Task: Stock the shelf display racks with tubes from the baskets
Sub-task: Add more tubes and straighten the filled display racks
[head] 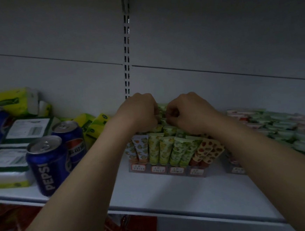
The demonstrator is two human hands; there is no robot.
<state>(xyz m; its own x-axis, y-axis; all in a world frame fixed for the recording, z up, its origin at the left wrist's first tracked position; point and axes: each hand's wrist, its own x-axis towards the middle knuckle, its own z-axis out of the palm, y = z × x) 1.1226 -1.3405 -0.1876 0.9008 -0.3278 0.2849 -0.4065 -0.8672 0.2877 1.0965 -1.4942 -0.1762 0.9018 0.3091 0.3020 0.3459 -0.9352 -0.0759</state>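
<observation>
A stepped display rack (pixel 168 170) stands on the white shelf (pixel 172 192), filled with fruit-patterned tubes (pixel 160 149) standing cap down in rows. Both my hands reach over its back rows. My left hand (pixel 140 112) has its fingers curled down onto the green tubes (pixel 161 108) at the back. My right hand (pixel 188 112) is beside it, fingers curled and pinching the top of a green tube. The fingertips are hidden among the tubes. No basket is in view.
Two Pepsi cans (pixel 48 163) stand left of the rack, with tissue packs (pixel 15 100) and flat boxes (pixel 28 127) behind them. A second rack of tubes (pixel 280 129) sits at the right. A slotted upright (pixel 127 59) runs up the back panel. Red packets (pixel 131 230) hang below the shelf.
</observation>
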